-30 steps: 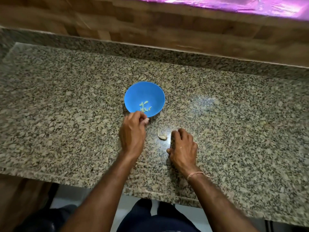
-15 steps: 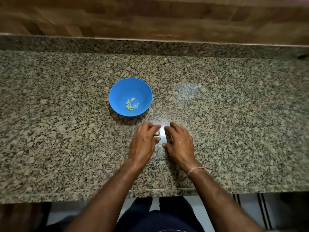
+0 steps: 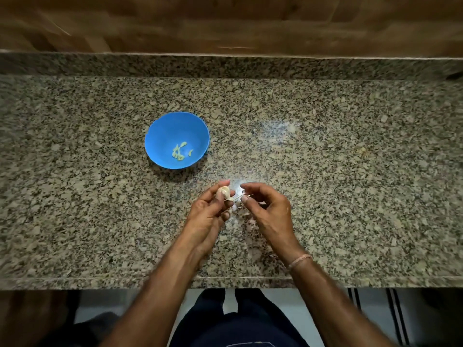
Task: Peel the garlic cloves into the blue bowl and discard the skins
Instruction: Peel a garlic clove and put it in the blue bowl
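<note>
1. One blue bowl [image 3: 160, 136] is set on the granite countertop [image 3: 350, 171]; about six peeled cloves [image 3: 179, 152] are contained in it.
2. One garlic clove [image 3: 225, 191] is pinched in the left hand [image 3: 208, 211], just in front of the bowl.
3. One skin strip [image 3: 238, 197] is pinched by the right hand [image 3: 268, 209].

Partly covered by the thumb and fingers of the left hand [image 3: 208, 214]: the garlic clove [image 3: 226, 191], only its pale upper end showing. Too thin to make out clearly: the strip of skin [image 3: 246, 195] pinched by the right hand [image 3: 266, 209], at 3 o'clock from the clove. Too small to count surely: the peeled pieces [image 3: 180, 152] in the blue bowl [image 3: 160, 131], at 10 o'clock from the hands. Cut off at 9 and 3 o'clock: the counter [image 3: 350, 171]. Cut off at 6 o'clock: both forearms [image 3: 150, 296] and the dark trousers [image 3: 238, 326]. Blurred and cut at the right edge, near 2 o'clock: a dark shape [image 3: 454, 75], impossible to identify.
</note>
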`<action>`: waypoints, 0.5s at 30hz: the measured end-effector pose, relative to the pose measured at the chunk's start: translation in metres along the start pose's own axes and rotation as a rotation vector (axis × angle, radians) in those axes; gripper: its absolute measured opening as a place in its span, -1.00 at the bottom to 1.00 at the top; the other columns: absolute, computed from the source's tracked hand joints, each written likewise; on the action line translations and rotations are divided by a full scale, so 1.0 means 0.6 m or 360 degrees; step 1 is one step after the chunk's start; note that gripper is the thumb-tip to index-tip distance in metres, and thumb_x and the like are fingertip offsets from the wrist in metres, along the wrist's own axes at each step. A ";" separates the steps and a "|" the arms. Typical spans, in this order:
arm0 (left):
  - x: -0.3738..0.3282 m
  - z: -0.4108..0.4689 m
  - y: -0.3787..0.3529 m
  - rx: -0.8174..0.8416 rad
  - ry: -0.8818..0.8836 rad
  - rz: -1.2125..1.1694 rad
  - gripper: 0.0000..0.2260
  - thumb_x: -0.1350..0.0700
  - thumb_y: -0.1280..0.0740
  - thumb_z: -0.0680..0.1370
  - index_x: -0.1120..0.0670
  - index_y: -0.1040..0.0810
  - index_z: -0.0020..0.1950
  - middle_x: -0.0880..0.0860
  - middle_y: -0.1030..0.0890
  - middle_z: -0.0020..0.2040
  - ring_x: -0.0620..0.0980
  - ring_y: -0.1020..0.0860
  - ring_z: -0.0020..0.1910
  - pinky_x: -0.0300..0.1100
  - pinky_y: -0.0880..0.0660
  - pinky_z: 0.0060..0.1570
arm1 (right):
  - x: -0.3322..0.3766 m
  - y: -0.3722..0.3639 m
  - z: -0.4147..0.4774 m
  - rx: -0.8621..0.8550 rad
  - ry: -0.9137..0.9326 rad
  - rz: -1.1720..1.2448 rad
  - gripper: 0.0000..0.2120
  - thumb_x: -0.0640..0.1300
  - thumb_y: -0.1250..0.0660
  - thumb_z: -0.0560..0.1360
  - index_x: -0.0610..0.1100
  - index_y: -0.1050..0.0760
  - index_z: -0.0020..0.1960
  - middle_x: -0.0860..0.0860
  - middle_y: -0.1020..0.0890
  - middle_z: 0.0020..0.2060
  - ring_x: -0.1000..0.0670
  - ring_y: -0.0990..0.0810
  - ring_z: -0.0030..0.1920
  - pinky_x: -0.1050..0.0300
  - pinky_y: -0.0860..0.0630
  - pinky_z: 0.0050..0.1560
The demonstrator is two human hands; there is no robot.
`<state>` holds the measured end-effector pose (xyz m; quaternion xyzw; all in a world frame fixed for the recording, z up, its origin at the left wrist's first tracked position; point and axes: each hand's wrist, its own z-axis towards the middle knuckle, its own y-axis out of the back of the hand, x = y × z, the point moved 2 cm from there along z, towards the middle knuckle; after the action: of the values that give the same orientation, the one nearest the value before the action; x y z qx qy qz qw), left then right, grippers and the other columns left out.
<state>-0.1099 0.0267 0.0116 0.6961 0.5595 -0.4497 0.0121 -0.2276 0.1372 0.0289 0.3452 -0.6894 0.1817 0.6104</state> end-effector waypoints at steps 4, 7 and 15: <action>-0.003 -0.026 -0.040 0.0058 -0.0105 -0.0103 -0.70 0.15 -0.33 0.55 0.08 -0.60 0.29 0.01 -0.73 0.07 -0.17 -0.66 -0.10 -0.30 -0.53 -0.23 | 0.026 0.009 -0.001 0.0124 0.0033 0.0157 -0.77 -0.18 -0.52 0.54 -0.06 -0.68 0.19 0.06 -0.73 0.05 0.03 -0.71 0.10 -0.01 -0.69 0.12; -0.004 -0.035 -0.049 0.0023 -0.0255 0.0007 -0.75 0.14 -0.35 0.56 0.08 -0.63 0.23 0.04 -0.72 0.12 -0.14 -0.65 -0.05 -0.30 -0.54 -0.19 | 0.033 0.014 -0.003 0.0160 0.0055 0.0184 -0.78 -0.08 -0.52 0.54 -0.03 -0.68 0.18 0.04 -0.72 0.08 0.01 -0.71 0.10 -0.09 -0.69 0.12; 0.004 -0.060 -0.057 -0.0171 -0.0682 0.0581 -0.75 0.29 -0.37 0.63 0.15 -0.66 0.30 0.03 -0.71 0.22 -0.02 -0.65 0.26 -0.14 -0.62 0.17 | 0.035 0.023 -0.007 0.0018 0.0412 -0.0239 -0.86 0.05 -0.50 0.52 0.05 -0.67 0.04 0.19 -0.63 0.00 0.09 -0.59 0.08 0.14 -0.52 0.05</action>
<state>-0.1151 0.0601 0.0483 0.6728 0.4327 -0.5466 0.2476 -0.2343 0.1442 0.0524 0.3729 -0.5761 0.1823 0.7041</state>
